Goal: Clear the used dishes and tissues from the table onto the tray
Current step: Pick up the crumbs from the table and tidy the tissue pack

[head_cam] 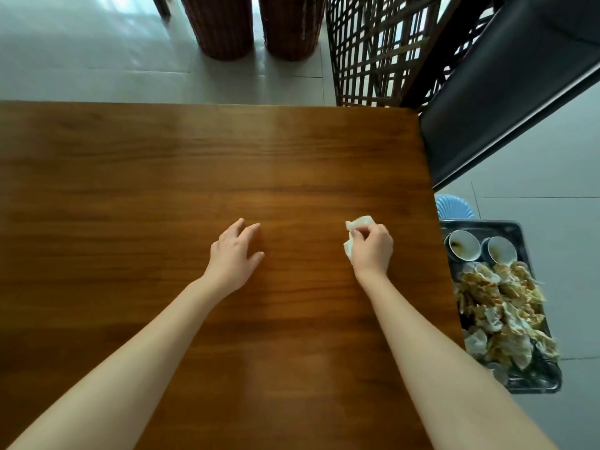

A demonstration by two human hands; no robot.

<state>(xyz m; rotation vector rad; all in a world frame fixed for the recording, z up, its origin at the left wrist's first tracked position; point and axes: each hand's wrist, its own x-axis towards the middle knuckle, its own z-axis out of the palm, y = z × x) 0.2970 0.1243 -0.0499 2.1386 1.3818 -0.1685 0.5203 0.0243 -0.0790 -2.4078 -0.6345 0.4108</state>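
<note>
Crumpled tissue (359, 221) is pinched between thumb and curled fingers of the right hand (371, 250), low over the table (227, 157). Contact with the wood cannot be told. Grip is at the fingertips only, with the wad left sticking out ahead of the hand and to its inner side. That suits a light, soft item meant to be dropped, not placed.

Left hand (235, 251) is spread and relaxed, nothing held, well apart from the right hand on its inner side. It is likely kept free for a next item.

Tray (487, 226) is parked to the outer side of the right hand, past the table edge and lower, apparently on a blue stool (453, 207), so only a short sideways carry is needed. Two used bowls (461, 244) are grouped at its far end, and stained tissues (500, 306) are heaped nearer the person.

No other dishes or tissues are seen on the table, so the task is judged nearly done. Expected next: tissue carried outward and released onto the heap. Risk: the wad rolls off the full heap to the floor
</note>
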